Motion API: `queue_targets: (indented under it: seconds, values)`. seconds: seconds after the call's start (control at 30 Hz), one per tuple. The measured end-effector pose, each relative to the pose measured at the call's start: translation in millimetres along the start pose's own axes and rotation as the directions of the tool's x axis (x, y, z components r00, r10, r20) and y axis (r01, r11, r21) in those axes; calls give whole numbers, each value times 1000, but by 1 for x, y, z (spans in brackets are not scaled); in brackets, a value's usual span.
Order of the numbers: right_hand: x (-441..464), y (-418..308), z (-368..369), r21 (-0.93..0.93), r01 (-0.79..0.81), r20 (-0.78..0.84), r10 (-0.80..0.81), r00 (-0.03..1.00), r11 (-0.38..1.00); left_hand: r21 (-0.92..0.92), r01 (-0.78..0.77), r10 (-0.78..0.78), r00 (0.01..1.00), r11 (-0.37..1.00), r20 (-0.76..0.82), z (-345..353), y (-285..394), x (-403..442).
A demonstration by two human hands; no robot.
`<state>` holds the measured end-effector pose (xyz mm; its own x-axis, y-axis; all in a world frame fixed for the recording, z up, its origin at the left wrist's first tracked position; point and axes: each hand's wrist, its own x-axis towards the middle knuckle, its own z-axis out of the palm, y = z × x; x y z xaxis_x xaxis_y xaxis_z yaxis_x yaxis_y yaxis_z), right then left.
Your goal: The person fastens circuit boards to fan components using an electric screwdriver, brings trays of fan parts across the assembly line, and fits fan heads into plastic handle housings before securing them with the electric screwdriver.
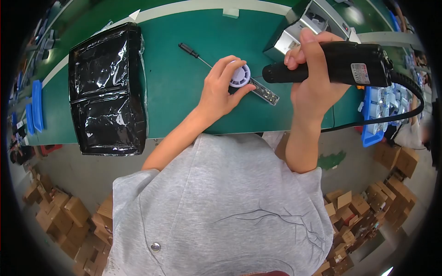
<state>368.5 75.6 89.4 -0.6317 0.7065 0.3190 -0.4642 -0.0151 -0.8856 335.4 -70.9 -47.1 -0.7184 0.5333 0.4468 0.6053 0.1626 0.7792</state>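
My left hand (222,88) is closed around a small round lavender part (240,75) with slots round its rim, held just above the green mat. In my right hand (315,78) is a black electric screwdriver (340,63), lying level, its thin bit pointing left at the lavender part. Whether the bit touches the part I cannot tell. Beneath and right of the part, a narrow metallic strip or tray (266,94) with small pieces lies slanted on the mat. A black-handled screwdriver (189,50) rests behind my left hand.
A large black plastic-wrapped bundle (108,89) lies on the green table (170,87) at the left. Behind my right hand stands a silver and black machine (294,34). A black cable (410,112) loops at the right, near a blue bin (368,117) of parts.
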Motion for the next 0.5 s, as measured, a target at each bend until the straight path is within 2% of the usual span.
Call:
queue_targets:
  seconds: [0.2, 0.4, 0.5]
  values:
    - [-1, 10, 3, -30, -17, -16, 16, 1000, 999, -29, -3, 2, 1000, 1000, -10, 0, -1, 0]
    - [-8, 17, 6, -89, 29, 37, -25, 999, 996, -27, 0, -1, 1000, 1000, -8, -1, 0, 1]
    - [-7, 25, 4, -139, 122, 101, -109, 989, 983, -17, -7, 7, 1000, 1000, -12, -1, 0, 1]
